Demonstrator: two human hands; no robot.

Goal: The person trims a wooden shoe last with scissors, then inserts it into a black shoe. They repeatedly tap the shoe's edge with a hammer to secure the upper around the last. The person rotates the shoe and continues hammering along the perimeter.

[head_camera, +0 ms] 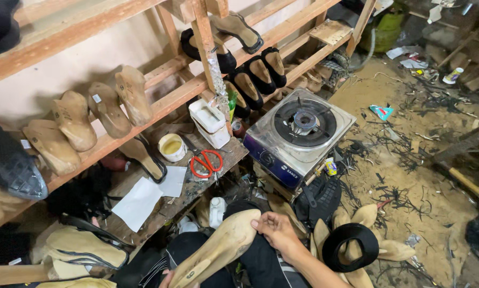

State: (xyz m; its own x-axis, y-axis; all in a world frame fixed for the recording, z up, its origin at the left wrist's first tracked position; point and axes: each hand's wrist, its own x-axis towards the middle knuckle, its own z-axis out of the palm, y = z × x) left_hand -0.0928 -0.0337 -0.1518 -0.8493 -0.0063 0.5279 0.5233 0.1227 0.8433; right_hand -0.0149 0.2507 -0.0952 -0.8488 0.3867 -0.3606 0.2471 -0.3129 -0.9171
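A pale wooden shoe last (pixel 218 248) lies slanted across my lap at the bottom centre. My right hand (pixel 275 230) grips its upper end, fingers curled over the edge. Only the fingertips of my left hand (pixel 167 277) show at the bottom edge, under the last's lower end, touching it. My dark trousers (pixel 260 261) lie beneath. A black shoe upper (pixel 351 246) rests on several more lasts just right of my right forearm.
A single-burner gas stove (pixel 302 136) stands ahead. On a low wooden board lie red-handled scissors (pixel 206 162), a small glue tub (pixel 172 146), a white container (pixel 209 122) and white paper (pixel 139 202). Wooden racks (pixel 111 141) hold lasts and black shoes. The dirt floor (pixel 410 176) is littered with scraps.
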